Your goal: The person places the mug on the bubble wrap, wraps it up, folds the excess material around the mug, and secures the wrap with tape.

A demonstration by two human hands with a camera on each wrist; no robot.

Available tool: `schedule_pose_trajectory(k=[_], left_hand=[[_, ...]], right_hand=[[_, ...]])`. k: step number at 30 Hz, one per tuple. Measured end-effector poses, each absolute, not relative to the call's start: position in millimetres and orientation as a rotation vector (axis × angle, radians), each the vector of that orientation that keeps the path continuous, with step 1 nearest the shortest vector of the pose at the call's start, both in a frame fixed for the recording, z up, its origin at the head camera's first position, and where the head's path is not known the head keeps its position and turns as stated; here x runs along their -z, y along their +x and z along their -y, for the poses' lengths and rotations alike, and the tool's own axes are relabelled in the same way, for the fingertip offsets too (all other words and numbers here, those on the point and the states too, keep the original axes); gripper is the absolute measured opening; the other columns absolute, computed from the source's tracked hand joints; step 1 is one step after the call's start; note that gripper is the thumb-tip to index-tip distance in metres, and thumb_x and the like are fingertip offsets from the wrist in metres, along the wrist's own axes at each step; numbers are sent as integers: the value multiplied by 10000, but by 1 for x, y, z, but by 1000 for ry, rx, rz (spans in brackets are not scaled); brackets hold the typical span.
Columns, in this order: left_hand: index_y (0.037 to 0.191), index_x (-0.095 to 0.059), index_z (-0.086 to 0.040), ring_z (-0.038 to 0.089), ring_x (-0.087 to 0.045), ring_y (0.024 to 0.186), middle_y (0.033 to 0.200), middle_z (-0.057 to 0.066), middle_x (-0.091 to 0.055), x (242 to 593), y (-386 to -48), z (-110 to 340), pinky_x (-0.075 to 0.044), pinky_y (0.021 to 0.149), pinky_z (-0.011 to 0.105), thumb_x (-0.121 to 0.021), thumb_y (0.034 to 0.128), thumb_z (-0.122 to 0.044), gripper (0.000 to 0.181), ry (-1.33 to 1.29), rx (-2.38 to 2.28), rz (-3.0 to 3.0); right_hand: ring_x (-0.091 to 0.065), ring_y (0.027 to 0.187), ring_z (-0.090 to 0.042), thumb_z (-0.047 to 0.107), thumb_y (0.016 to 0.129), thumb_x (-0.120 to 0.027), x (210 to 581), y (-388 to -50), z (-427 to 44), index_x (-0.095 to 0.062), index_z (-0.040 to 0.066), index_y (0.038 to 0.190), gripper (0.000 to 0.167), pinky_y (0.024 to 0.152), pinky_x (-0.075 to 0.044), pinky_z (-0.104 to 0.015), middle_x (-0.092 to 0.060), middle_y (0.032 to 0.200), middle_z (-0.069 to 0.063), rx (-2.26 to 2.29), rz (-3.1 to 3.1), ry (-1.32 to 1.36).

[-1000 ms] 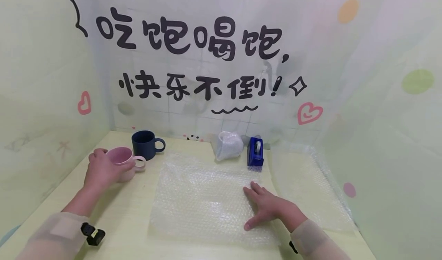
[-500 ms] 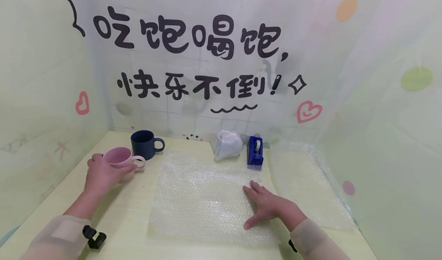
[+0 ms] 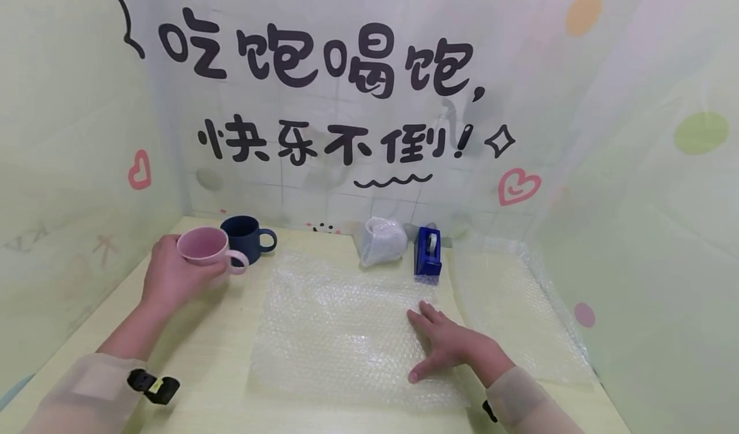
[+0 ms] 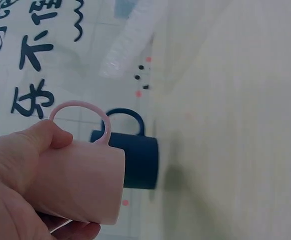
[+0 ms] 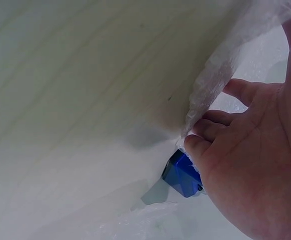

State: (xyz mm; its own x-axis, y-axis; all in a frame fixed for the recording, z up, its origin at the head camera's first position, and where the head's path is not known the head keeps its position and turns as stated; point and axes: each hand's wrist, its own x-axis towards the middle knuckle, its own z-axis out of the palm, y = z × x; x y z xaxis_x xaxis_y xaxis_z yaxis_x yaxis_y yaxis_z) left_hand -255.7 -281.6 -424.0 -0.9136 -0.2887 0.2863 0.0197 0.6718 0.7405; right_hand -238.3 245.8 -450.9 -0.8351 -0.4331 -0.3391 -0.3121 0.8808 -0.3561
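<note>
A pink mug [image 3: 203, 245] is gripped round its side by my left hand [image 3: 179, 270], thumb near the handle, on the left of the head view. In the left wrist view the pink mug [image 4: 78, 180] tilts in the left hand [image 4: 15, 185], its base off the table. Behind it stands a dark blue mug [image 3: 242, 238]. A sheet of bubble wrap [image 3: 340, 338] lies flat in the middle. Spread fingers of my right hand [image 3: 447, 344] rest on its right edge; in the right wrist view the right hand [image 5: 255, 155] touches the bubble wrap [image 5: 215, 75].
At the back stand a white wrapped mug [image 3: 383, 242] and a blue tape dispenser [image 3: 428, 252], a strip of tape hanging at its front. More bubble wrap [image 3: 514, 318] lies at the right of the table. Printed sheeting [image 3: 346, 197] encloses the back and sides.
My left hand has raised the pink mug slightly and moved it a little to the right, so that it now overlaps the dark blue mug in view. The right hand stays in place.
</note>
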Motion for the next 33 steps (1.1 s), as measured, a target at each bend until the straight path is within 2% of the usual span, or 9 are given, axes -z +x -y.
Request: schedule_pose_trajectory(k=[3,7,10,13,18,23,28,33], left_hand=[[1478,-504,115,521,-581,1266,1382,348,-598,395,-257,260,-567,984,626,-968,814,-221,877,38,1203,2473],[1580,-415,76,528,-556,1357,1478,323,-569,358,-257,221,-532,1108,701,-974,797,-184,997,-119,1342,2538],[1624,-356,43,515,-546,1404,1533,293,-545,342,-259,187,-504,1156,699,-967,794,-179,1054,-183,1396,2608],[1601,-400,19,485,-587,1397,1515,262,-587,337,-263,152,-531,1153,652,-958,805,-153,988,-270,1461,2655],[1522,-466,-5,417,-645,1342,1441,216,-642,350,-272,98,-581,1119,577,-973,775,-114,909,-397,1561,2689],[1459,-517,-9,370,-679,1278,1358,177,-679,382,-275,59,-602,1096,541,-990,720,-67,879,-455,1578,2726],[1407,-548,6,339,-690,1233,1294,157,-700,412,-275,42,-583,1099,520,-1004,685,-35,855,-495,1567,2744],[1397,-550,12,351,-693,1236,1291,167,-707,427,-275,37,-575,1112,534,-997,692,-16,835,-510,1614,2746]], right_hand=[[-129,1700,-477,595,725,-981,451,-238,-247,-268,146,1752,1328,1320,-284,-696,-76,1845,-218,408,-2630,-534],[-126,1701,-476,593,726,-982,451,-238,-247,-266,145,1753,1329,1320,-285,-694,-73,1846,-216,407,-2628,-529],[-126,1701,-476,589,722,-985,451,-238,-247,-266,144,1752,1332,1316,-288,-700,-72,1846,-214,413,-2629,-532],[-123,1701,-477,591,721,-984,452,-238,-247,-266,139,1752,1335,1314,-287,-704,-72,1845,-217,422,-2626,-538],[-133,1698,-482,585,728,-985,453,-238,-247,-268,122,1748,1331,1306,-308,-703,-81,1841,-232,419,-2633,-552],[-136,1699,-479,597,730,-980,453,-238,-248,-272,126,1749,1327,1303,-313,-703,-88,1839,-236,426,-2636,-555],[-130,1702,-474,630,734,-963,454,-238,-247,-267,149,1754,1325,1301,-313,-707,-79,1844,-223,428,-2622,-544],[-130,1705,-463,632,737,-961,454,-239,-247,-267,151,1754,1321,1304,-316,-698,-79,1846,-216,413,-2629,-543]])
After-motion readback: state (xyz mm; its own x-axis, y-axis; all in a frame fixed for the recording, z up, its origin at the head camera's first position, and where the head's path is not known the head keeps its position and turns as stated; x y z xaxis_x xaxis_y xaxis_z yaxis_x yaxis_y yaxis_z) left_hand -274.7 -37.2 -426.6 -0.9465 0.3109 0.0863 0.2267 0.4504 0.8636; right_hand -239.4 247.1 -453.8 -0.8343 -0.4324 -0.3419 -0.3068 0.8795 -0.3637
